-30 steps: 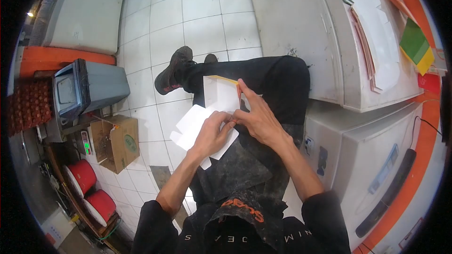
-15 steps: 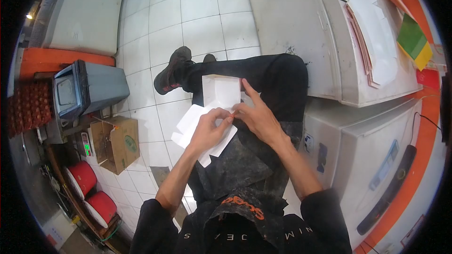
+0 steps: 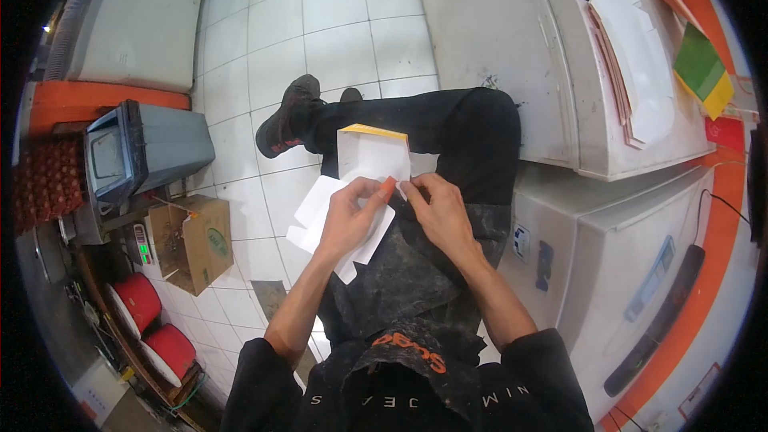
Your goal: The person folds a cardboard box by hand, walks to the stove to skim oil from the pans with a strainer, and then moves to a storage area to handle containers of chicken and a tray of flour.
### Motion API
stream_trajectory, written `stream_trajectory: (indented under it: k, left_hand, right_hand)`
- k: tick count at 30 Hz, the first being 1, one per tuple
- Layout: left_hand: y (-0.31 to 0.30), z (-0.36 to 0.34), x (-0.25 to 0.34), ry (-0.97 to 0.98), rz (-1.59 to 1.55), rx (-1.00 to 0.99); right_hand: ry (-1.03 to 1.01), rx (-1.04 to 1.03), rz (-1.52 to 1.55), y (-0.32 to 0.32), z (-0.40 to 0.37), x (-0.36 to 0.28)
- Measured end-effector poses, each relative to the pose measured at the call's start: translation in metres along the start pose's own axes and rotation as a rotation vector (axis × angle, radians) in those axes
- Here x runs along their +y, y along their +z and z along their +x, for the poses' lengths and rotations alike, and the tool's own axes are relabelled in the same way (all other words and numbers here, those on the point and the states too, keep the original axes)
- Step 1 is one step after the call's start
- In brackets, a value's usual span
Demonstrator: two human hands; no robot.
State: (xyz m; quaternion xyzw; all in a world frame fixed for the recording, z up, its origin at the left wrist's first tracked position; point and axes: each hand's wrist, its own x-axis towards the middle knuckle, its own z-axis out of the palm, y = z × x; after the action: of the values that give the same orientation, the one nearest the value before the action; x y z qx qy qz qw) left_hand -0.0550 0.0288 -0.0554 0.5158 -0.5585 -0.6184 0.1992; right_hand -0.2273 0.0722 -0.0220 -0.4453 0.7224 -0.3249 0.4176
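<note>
Left hand [image 3: 342, 220], head view: closed on half-folded white carton [image 3: 372, 158] at its orange flap [image 3: 389, 185], nearer the flat panels. Right hand [image 3: 442, 212] narrow, at right edge; grip unclear. Carton mid-frame, long axis slanting lower left. Beneath, dark apron [image 3: 408, 272]; tiled floor [image 3: 340, 52] upper centre; white appliance [image 3: 620, 272] right.

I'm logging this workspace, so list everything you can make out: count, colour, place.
Carton: one, white, yellow edge, in both hands
Bin: one, blue-grey, left
Cardboard box: one, brown, near bin
Digital display: one, green-lit, beside cardboard box
Round items: two, red and white, lower left
Ridged stack: count unclear, red-brown, far left
Large units: three, whitish, upper left and right
Floor tiles: many, white, centre
Shoes: two, dark, on floor
Hands: two, bare, centre
</note>
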Motion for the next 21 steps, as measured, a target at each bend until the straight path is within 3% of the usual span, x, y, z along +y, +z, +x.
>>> stream_trajectory:
  k: [6, 21]
  left_hand:
    - [-0.002, -0.001, 0.0, 0.008, -0.03, -0.001]
    - [-0.011, -0.006, -0.002, -0.023, -0.11, -0.065]
  right_hand:
    - [-0.08, -0.081, 0.031, 0.005, 0.0, 0.005]
    - [-0.056, -0.165, 0.062, 0.002, 0.003, 0.0]
